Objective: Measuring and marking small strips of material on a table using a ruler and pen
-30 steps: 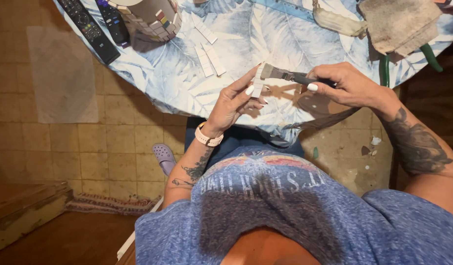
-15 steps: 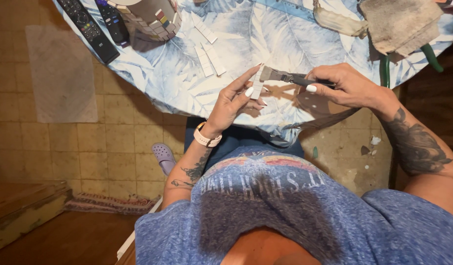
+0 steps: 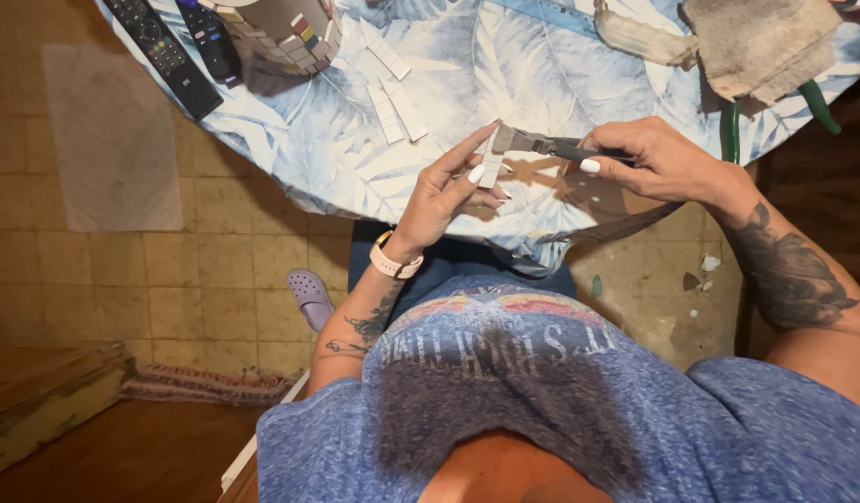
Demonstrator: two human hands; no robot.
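Left hand (image 3: pixel 446 191) pinches a white tile strip (image 3: pixel 491 166) upright between thumb and fingertips, above the near table edge. Right hand (image 3: pixel 655 160) is clenched on the nippers (image 3: pixel 542 144); the tool's jaws bite the strip's top. Farther left, loose white strips (image 3: pixel 397 110) lie on the leaf-print tablecloth (image 3: pixel 505 65). Farthest left: two remote controls (image 3: pixel 164 51).

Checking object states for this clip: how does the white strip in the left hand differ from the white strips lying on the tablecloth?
The held strip stands upright, pinched by the left hand and gripped by the nippers; the loose strips lie flat, untouched. Both are white and narrow.
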